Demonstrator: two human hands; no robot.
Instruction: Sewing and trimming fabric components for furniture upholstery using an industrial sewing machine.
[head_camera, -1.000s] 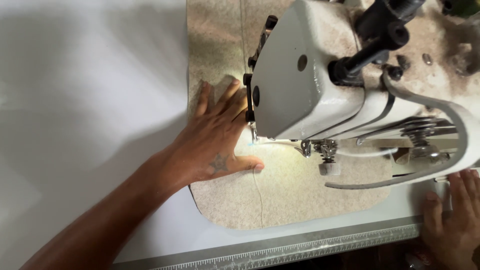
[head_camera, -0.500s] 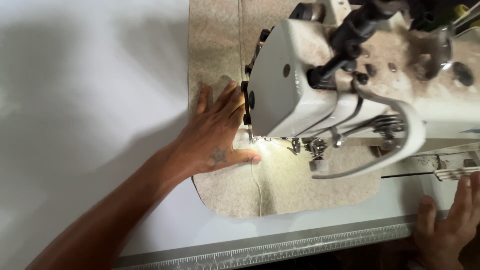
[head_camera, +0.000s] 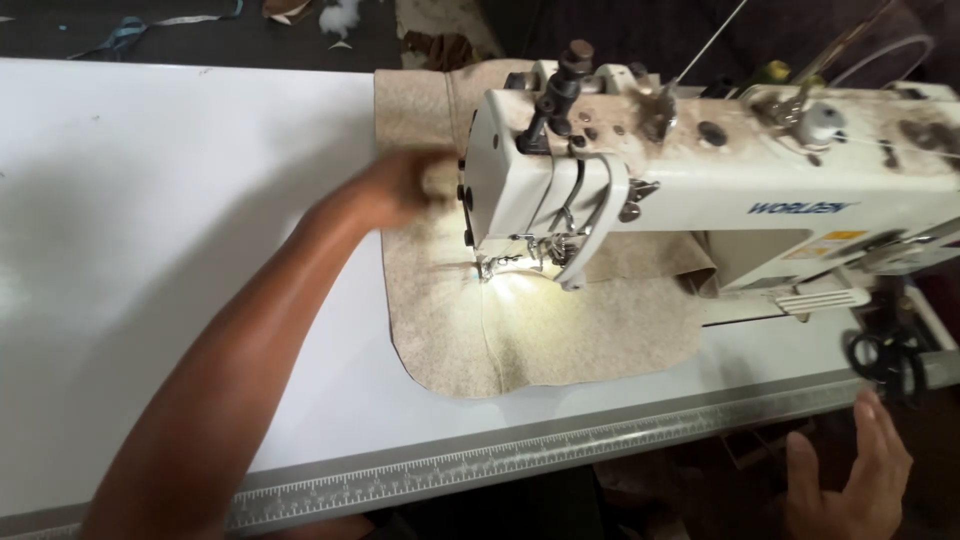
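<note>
From the head view, my left hand (head_camera: 405, 185) lies blurred on the beige fabric (head_camera: 540, 330), just left of the sewing machine (head_camera: 700, 190) head; whether its fingers are spread or curled I cannot tell. The fabric runs under the lit needle (head_camera: 487, 262), from the worktop (head_camera: 150, 200) far edge toward the near edge. My right hand (head_camera: 850, 480) hangs below the near right corner, fingers open, holding nothing. With one hand guiding so close, the seam could wander or a fingertip could reach the needle.

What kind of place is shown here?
Probably a sewing workshop: an industrial sewing machine set into a white table with a ruler strip along its edge, and beige fabric under the needle.
</note>
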